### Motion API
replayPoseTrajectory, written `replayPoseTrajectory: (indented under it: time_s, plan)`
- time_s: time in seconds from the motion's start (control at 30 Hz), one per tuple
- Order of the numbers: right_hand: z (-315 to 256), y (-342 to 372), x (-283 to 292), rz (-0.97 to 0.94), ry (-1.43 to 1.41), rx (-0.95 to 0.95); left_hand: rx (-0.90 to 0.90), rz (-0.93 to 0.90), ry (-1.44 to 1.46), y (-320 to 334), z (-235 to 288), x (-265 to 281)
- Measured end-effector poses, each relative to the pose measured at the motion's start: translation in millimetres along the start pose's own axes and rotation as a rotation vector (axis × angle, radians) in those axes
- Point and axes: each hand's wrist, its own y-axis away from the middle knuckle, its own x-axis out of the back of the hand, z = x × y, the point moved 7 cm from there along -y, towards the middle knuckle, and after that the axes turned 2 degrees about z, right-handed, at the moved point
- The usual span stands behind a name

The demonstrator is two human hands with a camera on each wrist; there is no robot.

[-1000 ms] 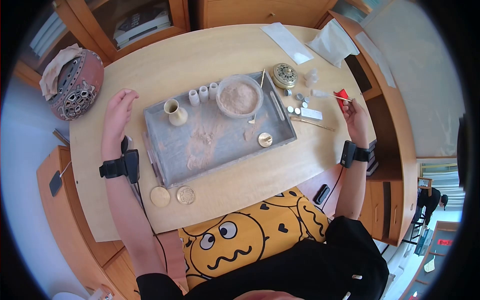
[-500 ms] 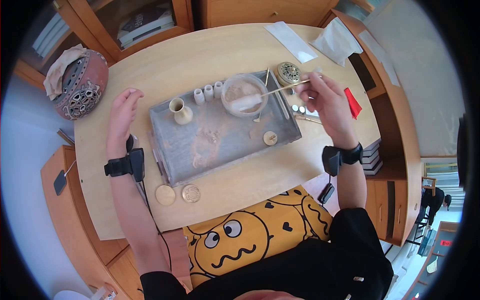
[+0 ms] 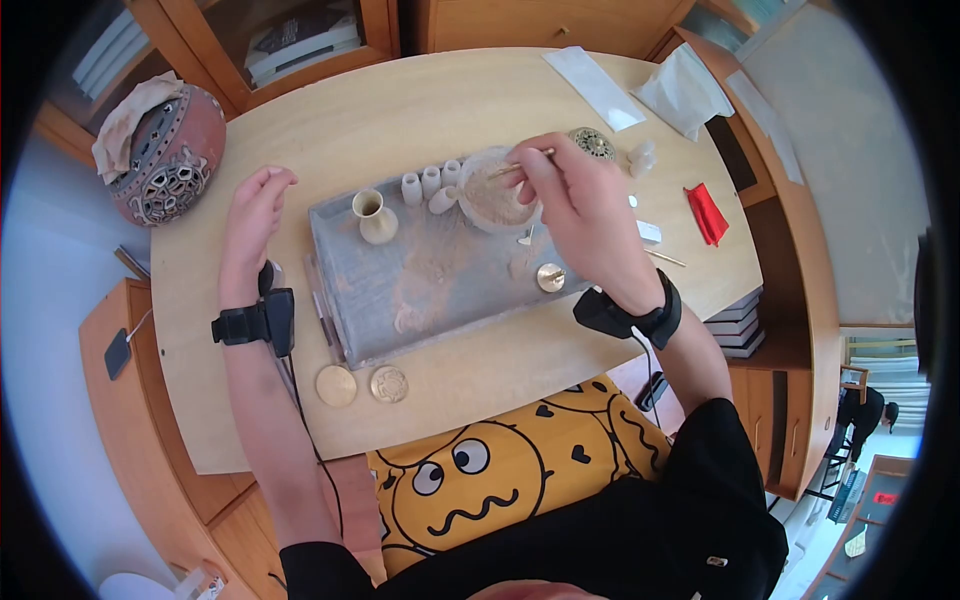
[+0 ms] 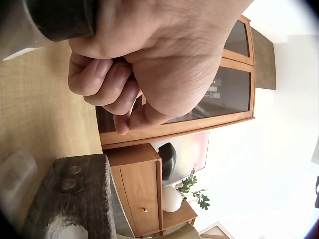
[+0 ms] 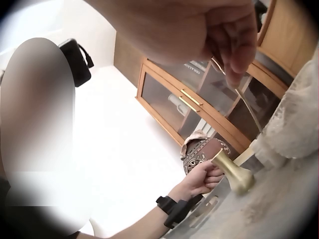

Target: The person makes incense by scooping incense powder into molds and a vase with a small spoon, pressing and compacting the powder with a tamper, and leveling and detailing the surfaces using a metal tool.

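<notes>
My right hand (image 3: 580, 205) is above the right side of a clear bowl (image 3: 478, 215) of pinkish-brown powder, pinching the thin golden handle of a brush. The brush's white head (image 3: 443, 200) shows at the bowl's left rim, beside several small white jars (image 3: 411, 189). In the right wrist view the slim handle (image 5: 249, 108) slants down from the fingers. My left hand (image 3: 256, 220) hovers left of the grey tray (image 3: 350, 335), fingers loosely curled and holding nothing. A brass vase (image 3: 376, 220) stands in the tray, powder smeared around it.
A knobbed brass lid (image 3: 550, 278) lies in the tray's right part. Two gold discs (image 3: 336, 385) are at the table's front edge. An openwork brass lid (image 3: 592, 143), red cloth (image 3: 706, 215) and white bag (image 3: 684, 92) are to the right. A patterned pot (image 3: 170, 160) stands far left.
My right hand has swung left from the red cloth to the bowl, carrying the brush. Its white head has crossed from over the bowl to the left rim. The left hand has hardly moved.
</notes>
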Motion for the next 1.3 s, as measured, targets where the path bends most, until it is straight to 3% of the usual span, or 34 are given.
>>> replayPoseTrajectory:
  time_s: [0.07, 0.47, 0.9, 1.3]
  plan:
    - [-12, 0, -7, 0.012, 0.103, 0.122, 0.013, 0.012, -0.004, 2, -3, 0]
    - [-31, -5, -26, -0.056, 0.306, 0.33, 0.01, -0.01, 0.0, -1, -1, 1]
    - [-50, -20, -31, -0.059, 0.401, 0.421, 0.001, -0.012, 0.006, 0, 0, 0]
    - [-54, -35, -25, -0.031, 0.392, 0.359, 0.011, -0.009, 0.002, 2, 0, -1]
